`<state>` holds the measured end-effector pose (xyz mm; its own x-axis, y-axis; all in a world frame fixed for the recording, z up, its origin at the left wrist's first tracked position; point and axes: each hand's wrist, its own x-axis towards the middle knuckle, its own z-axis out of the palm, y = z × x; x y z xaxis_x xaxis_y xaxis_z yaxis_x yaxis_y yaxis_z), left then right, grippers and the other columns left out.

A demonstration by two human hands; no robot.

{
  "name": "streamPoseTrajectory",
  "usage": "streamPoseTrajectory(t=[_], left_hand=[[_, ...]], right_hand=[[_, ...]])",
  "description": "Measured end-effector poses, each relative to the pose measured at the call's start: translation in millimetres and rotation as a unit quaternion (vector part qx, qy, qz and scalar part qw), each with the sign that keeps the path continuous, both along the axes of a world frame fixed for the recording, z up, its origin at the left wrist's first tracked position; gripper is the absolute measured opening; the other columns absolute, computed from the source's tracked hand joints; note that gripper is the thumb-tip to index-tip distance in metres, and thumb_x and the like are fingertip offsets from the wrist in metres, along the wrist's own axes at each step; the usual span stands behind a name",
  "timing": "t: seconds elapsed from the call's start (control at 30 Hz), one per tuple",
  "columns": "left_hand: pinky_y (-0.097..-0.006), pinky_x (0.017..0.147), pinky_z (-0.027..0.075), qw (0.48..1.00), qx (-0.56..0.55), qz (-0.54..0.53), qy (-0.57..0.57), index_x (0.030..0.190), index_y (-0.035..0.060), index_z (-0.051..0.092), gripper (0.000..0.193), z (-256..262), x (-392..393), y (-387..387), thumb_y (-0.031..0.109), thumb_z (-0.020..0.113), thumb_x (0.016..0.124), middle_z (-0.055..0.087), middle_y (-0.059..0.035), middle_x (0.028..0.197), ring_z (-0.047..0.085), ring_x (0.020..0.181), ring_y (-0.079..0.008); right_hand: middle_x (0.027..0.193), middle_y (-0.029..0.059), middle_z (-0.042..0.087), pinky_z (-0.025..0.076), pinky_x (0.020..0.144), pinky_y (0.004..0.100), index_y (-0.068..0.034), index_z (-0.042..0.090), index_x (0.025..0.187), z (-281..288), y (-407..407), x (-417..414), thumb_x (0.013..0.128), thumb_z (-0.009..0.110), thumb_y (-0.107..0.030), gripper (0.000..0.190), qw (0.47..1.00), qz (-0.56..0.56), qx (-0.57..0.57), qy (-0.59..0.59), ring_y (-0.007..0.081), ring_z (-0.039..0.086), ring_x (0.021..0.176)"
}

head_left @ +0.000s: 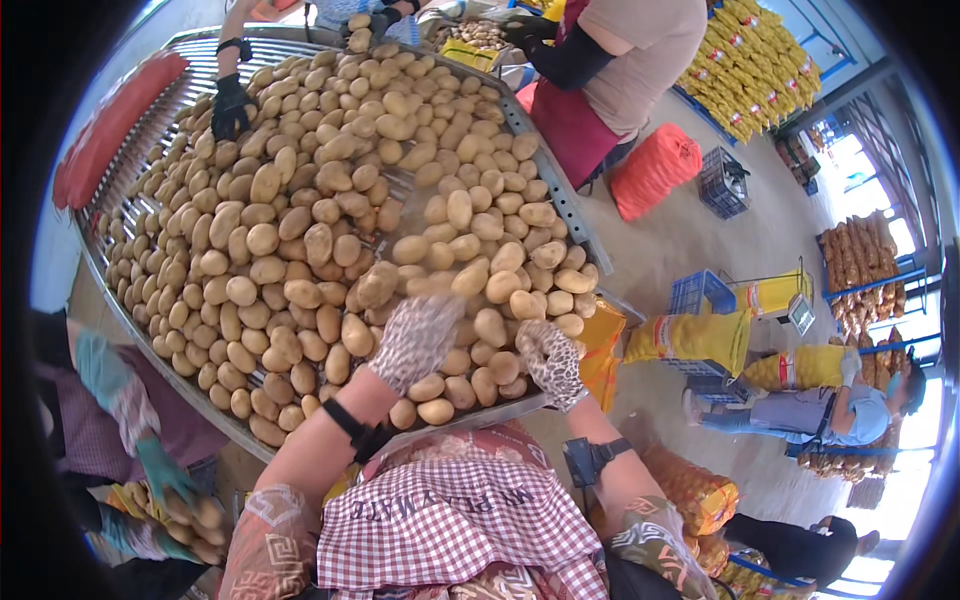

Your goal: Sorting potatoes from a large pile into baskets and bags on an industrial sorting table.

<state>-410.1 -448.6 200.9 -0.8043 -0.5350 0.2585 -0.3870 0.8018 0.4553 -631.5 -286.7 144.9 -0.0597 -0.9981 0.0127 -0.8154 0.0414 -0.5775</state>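
Note:
Many potatoes (262, 240) cover a metal sorting table (585, 225) in front of me. My left hand (420, 337), in a patterned glove, is over the potatoes at the near side; its fingers are blurred, and what is under them is hidden. At the table's near right corner, my right hand (551, 360), in a similar glove, has curled fingers against the potatoes. Whether it grips one cannot be made out. Right beside that hand, an orange-yellow bag (604, 345) hangs at the table's edge.
A co-worker's black-gloved hand (231, 109) reaches in from the far left. At the left, another person's green-gloved hand (166, 472) holds potatoes. Red net bags (120, 131) lie along the far left rim. Filled yellow sacks (686, 336) and a red sack (656, 171) stand to the right.

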Motion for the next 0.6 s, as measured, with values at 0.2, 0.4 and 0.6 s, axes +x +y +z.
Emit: streamPoseTrajectory(t=[0.2, 0.4, 0.6], left_hand=[[-0.0458, 0.102, 0.041, 0.962, -0.013, -0.017, -0.271, 0.135, 0.0089, 0.047, 0.058, -12.0, -84.8, -29.2, 0.017, 0.064, 0.081, 0.047, -0.0203, 0.137, 0.050, 0.123, -0.0361], [-0.0408, 0.096, 0.046, 0.955, 0.083, 0.010, -0.284, 0.128, 0.0111, 0.055, 0.049, 0.6, -106.2, -49.9, 0.016, 0.063, 0.080, 0.055, -0.0181, 0.128, 0.056, 0.115, -0.0328], [-0.0307, 0.080, 0.050, 0.845, 0.529, 0.062, 0.044, 0.106, 0.0020, 0.062, 0.023, -63.2, -61.8, -131.8, 0.010, 0.056, 0.085, 0.064, -0.0073, 0.093, 0.060, 0.085, -0.0179]], right_hand=[[0.141, 0.0204, 0.042, 0.038, 0.106, 0.0428, -0.007, 0.049, 0.133, 6.4, -65.7, 3.3, 0.077, 0.071, -0.024, 0.062, 0.970, -0.215, -0.091, 0.066, 0.0406, 0.045, 0.125], [0.138, 0.0193, 0.047, 0.036, 0.109, 0.0409, -0.011, 0.045, 0.137, 32.0, -88.9, -76.5, 0.083, 0.068, -0.034, 0.064, 0.975, -0.114, 0.156, -0.109, 0.0405, 0.044, 0.127], [0.115, 0.0147, 0.062, 0.055, 0.082, 0.0364, -0.004, 0.052, 0.127, -38.5, -12.4, -134.2, 0.089, 0.061, -0.032, 0.048, 0.693, -0.201, 0.009, -0.692, 0.0265, 0.063, 0.102]])
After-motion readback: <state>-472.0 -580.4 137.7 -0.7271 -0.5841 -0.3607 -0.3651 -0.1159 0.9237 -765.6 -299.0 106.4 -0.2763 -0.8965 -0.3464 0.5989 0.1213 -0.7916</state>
